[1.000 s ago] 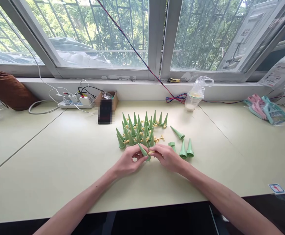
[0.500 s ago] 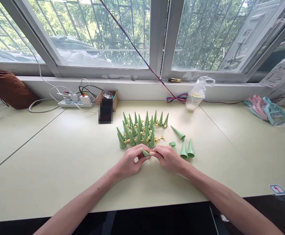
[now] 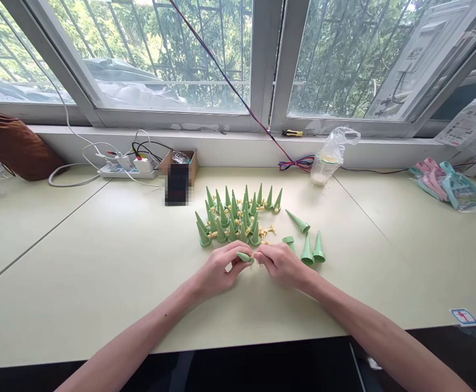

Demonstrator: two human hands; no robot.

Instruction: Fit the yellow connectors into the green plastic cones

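Observation:
My left hand (image 3: 221, 268) is closed around a green plant watering spike (image 3: 244, 256), a ribbed cone held tilted, its wide end facing right. Close by that end, my right hand (image 3: 276, 262) is in a pinch; whatever lies between its fingertips is hidden. A small yellowish bit shows at the spike's end between the hands. Just beyond them, many green watering spikes (image 3: 223, 216) stand upright in rows, with yellow valves (image 3: 212, 234) at their bases. Loose yellow valves (image 3: 269, 230) lie right of the rows.
Right of my hands, two spikes (image 3: 318, 249) stand, another spike (image 3: 298, 222) lies on its side, and a green cap (image 3: 288, 241) is near my right hand. Farther back are a small cardboard box (image 3: 193, 161), a power strip (image 3: 127, 172) and a bagged cup (image 3: 324, 166).
My right fingertips have drawn slightly right, away from the spike's end. The spike in my left hand has turned to lie flatter.

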